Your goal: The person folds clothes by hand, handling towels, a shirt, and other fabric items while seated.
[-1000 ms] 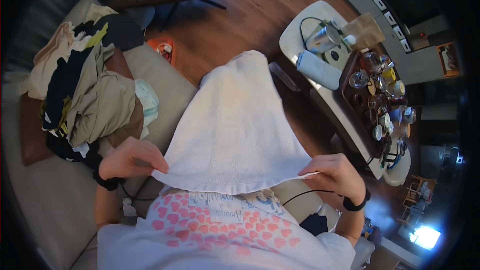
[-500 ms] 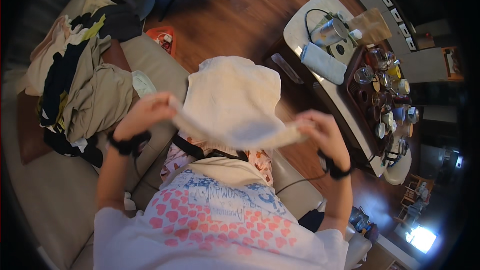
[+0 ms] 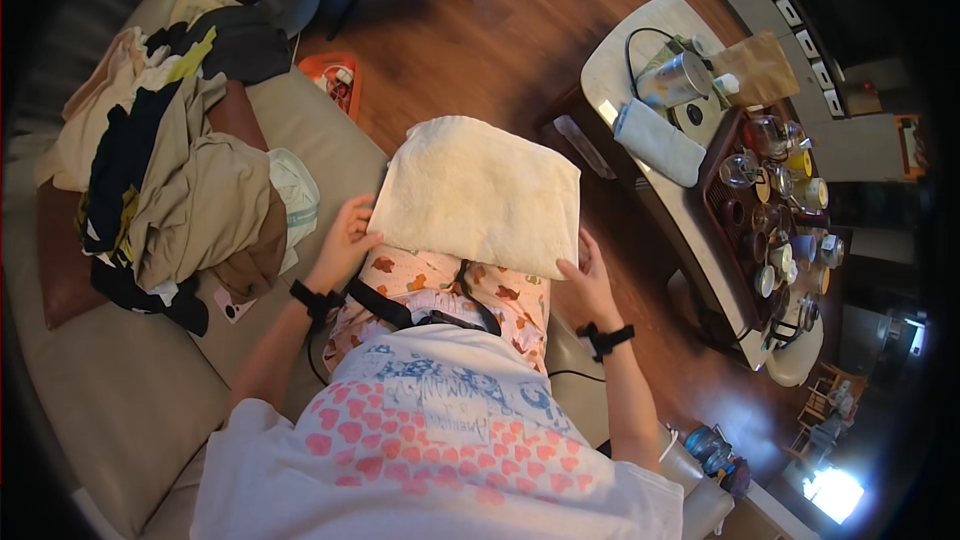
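Cream terry towel [image 3: 478,192], folded, rests on my lap; left hand [image 3: 347,235] and right hand [image 3: 587,280] lie flat at its edges, grip released, so it could slide floorward.

Towel now folded on the lap

The cream towel [image 3: 478,195], before held up and spread, lies folded; the left hand [image 3: 345,235] and right hand [image 3: 585,280] rest at its edges.

Cream terry towel [image 3: 480,195], folded into a thick rectangle, lying flat across the person's lap, slightly skewed, near edge over patterned trousers, far edge overhanging toward the wooden floor
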`<action>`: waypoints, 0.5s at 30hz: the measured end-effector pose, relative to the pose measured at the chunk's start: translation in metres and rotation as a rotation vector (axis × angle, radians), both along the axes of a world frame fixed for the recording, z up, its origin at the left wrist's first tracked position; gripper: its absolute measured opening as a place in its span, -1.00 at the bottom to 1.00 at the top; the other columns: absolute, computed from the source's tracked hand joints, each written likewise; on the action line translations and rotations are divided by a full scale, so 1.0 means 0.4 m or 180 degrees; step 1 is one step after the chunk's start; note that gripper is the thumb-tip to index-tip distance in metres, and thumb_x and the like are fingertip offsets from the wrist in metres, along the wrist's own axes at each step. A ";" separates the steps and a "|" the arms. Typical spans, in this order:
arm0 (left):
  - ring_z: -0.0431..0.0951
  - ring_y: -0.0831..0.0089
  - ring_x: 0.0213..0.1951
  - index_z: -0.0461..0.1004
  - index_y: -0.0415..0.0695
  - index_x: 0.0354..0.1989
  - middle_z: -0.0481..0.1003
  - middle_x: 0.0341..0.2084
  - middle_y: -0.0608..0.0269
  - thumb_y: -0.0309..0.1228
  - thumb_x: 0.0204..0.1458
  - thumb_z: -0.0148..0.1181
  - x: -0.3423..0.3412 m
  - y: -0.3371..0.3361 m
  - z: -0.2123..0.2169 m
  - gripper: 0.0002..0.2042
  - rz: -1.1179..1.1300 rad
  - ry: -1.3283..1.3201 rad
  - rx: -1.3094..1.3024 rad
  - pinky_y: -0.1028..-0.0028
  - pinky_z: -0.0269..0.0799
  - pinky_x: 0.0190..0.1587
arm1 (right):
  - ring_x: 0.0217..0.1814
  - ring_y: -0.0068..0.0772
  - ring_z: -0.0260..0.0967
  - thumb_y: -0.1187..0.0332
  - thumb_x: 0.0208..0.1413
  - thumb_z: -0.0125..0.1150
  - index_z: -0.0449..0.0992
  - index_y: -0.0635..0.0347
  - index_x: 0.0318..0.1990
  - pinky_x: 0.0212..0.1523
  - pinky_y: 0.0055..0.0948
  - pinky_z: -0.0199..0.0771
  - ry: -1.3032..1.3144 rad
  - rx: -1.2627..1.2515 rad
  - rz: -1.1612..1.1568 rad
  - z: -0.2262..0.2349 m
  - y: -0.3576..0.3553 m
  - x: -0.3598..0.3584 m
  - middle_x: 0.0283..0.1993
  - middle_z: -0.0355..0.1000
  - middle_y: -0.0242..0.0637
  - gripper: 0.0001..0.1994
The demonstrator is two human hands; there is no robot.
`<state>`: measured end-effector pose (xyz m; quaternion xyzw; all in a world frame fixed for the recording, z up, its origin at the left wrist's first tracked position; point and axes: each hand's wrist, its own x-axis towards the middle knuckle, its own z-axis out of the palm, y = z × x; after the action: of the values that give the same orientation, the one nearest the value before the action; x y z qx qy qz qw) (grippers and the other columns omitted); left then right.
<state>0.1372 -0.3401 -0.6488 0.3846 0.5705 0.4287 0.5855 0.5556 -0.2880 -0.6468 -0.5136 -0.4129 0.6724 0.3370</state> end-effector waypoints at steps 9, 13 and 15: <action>0.41 0.50 -0.17 0.39 -0.19 -0.03 0.44 -0.24 0.26 -0.62 -0.10 0.22 0.001 -0.019 0.077 -0.62 -0.0505 0.1548 0.0534 0.47 0.33 -0.07 | 0.02 -0.55 0.36 0.60 0.02 0.26 0.21 0.24 0.27 -0.08 -0.55 0.46 -0.0581 0.0664 0.0035 0.075 -0.050 -0.014 0.05 0.40 -0.21 -0.39; 0.40 0.52 -0.25 0.45 -0.14 -0.11 0.42 -0.34 0.27 -0.57 -0.08 0.23 -0.024 -0.086 0.218 -0.69 -0.0855 0.0794 0.0311 0.50 0.32 -0.14 | -0.15 -0.62 0.38 0.59 0.01 0.27 0.41 0.29 0.10 -0.19 -0.60 0.46 -0.0979 0.0500 0.0705 0.245 -0.085 -0.003 0.01 0.46 -0.25 -0.57; 0.39 0.53 -0.28 0.46 -0.14 -0.12 0.41 -0.37 0.29 -0.55 -0.07 0.23 -0.027 -0.133 0.259 -0.71 -0.1090 0.0717 0.0026 0.51 0.32 -0.18 | -0.22 -0.64 0.38 0.56 -0.01 0.29 0.43 0.27 0.08 -0.26 -0.62 0.43 -0.1206 0.0360 0.1201 0.287 -0.119 0.018 -0.01 0.49 -0.25 -0.57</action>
<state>0.1266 -0.3935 -0.5453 0.5238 0.5569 0.2795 0.5809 0.5626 -0.3358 -0.5320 -0.5246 -0.5939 0.5911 0.1507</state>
